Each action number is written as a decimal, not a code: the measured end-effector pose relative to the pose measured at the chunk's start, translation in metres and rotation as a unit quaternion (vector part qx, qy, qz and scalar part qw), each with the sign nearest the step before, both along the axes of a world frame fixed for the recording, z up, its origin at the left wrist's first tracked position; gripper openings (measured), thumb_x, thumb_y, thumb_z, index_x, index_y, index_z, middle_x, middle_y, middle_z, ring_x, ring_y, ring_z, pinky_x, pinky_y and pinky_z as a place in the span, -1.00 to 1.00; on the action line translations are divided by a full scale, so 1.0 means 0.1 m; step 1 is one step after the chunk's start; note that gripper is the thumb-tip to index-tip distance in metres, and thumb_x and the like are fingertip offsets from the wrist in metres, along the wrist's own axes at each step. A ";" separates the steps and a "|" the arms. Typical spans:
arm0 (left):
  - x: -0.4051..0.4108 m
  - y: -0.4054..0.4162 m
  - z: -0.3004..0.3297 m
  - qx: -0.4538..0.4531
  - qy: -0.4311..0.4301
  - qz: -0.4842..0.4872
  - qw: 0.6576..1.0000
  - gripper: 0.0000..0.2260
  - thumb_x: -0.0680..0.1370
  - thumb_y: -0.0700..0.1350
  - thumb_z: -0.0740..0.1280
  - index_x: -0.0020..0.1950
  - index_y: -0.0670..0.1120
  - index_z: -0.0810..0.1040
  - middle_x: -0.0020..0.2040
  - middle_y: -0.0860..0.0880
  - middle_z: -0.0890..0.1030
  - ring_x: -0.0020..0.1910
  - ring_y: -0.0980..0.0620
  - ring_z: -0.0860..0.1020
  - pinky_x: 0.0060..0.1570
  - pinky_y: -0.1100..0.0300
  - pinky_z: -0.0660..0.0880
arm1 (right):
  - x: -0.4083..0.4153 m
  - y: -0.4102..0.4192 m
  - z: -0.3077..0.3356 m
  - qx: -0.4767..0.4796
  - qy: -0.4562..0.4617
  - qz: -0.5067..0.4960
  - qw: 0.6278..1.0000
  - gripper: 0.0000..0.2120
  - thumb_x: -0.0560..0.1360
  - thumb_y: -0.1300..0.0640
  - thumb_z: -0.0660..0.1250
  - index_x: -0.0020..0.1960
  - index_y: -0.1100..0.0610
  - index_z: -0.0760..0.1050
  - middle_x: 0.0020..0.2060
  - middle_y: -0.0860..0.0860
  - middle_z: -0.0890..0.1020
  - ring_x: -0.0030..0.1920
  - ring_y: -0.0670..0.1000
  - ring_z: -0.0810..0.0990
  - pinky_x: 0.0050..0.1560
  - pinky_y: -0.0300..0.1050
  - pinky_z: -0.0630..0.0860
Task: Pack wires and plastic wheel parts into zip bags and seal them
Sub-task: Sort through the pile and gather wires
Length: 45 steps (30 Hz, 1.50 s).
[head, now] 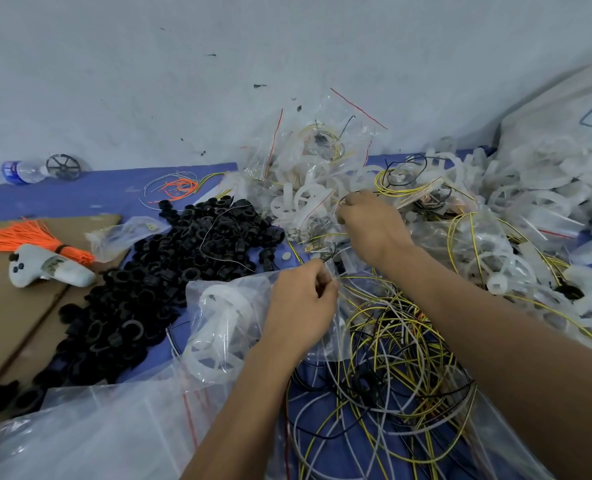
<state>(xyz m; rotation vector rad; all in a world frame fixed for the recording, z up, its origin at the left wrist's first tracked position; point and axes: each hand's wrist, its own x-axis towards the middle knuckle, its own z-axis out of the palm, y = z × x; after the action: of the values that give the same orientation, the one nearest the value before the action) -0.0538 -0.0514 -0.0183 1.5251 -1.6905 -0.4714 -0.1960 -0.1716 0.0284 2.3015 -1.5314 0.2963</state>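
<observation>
- Nearest the camera, a heap of clear plastic bags [90, 441] covers the lower left of the blue table [90, 195].
- Beside them on the right lies a loose tangle of wires [384, 368], yellow, white and black, curled in loops with no single direction.
- Just above the bags, the left hand [301, 306] pinches the edge of a clear zip bag [232, 306] between curled fingers and thumb.
- That bag lies with its long axis running from lower left to upper right, its held edge pointing up and right toward the wires; a white plastic wheel [214, 327] sits inside it, tilted on its side.
- Left of the bag, a wide pile of black rings [183, 265] spreads over the table and onto a sheet of brown cardboard [7, 306].
- On the cardboard rest a white controller [50, 266] and a bundle of orange ties [27, 237].
- Farther out, the right hand [370, 223] reaches into the clutter, its fingers curled around thin yellow wire; exactly how much it grips I cannot tell.
- Beyond it stand filled zip bags [308, 150] with red seal strips, leaning against the wall.
- At the far right lies a heap of white wheels [530, 181].
- Far left, a water bottle [20, 172] lies on its side next to a black wheel [63, 167].
</observation>
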 end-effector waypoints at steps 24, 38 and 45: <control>-0.36 0.20 0.16 -0.097 -0.059 -0.090 0.989 -0.79 0.51 -0.06 0.37 -0.27 -0.02 0.41 -0.42 0.04 0.47 -0.40 0.01 0.46 -0.38 0.02 0.47 | -0.09 0.21 0.07 0.118 -0.087 -0.008 0.989 -0.74 0.39 0.30 0.38 -0.01 0.05 0.68 -0.02 0.09 0.68 0.03 0.18 0.63 0.00 0.04 0.62; 0.35 0.00 0.20 0.092 -0.139 0.143 0.976 -0.76 0.46 -0.16 0.46 0.08 -0.08 0.50 0.03 -0.08 0.60 0.02 -0.14 0.58 -0.15 0.09 0.41 | -0.18 0.50 0.26 0.239 -0.230 0.079 0.940 -0.77 0.45 -0.08 0.52 -0.23 0.07 0.72 -0.34 -0.02 0.70 -0.32 -0.06 0.64 -0.26 -0.15 0.55; 0.28 -0.02 0.19 0.055 0.028 0.118 0.991 -0.85 0.46 -0.24 0.45 -0.14 -0.01 0.55 -0.26 0.10 0.60 -0.28 0.25 0.53 -0.36 0.43 0.34 | -0.12 0.14 0.36 -0.004 -0.114 -0.057 0.992 -0.67 0.46 0.31 0.36 0.20 0.11 0.61 0.08 0.12 0.61 0.19 0.21 0.45 0.06 0.07 0.53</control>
<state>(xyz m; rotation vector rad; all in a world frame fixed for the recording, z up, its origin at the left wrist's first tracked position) -0.0255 -0.0534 0.0006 1.7507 -1.4394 -0.4830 -0.2075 -0.1573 0.0648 2.2243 -1.7595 0.5511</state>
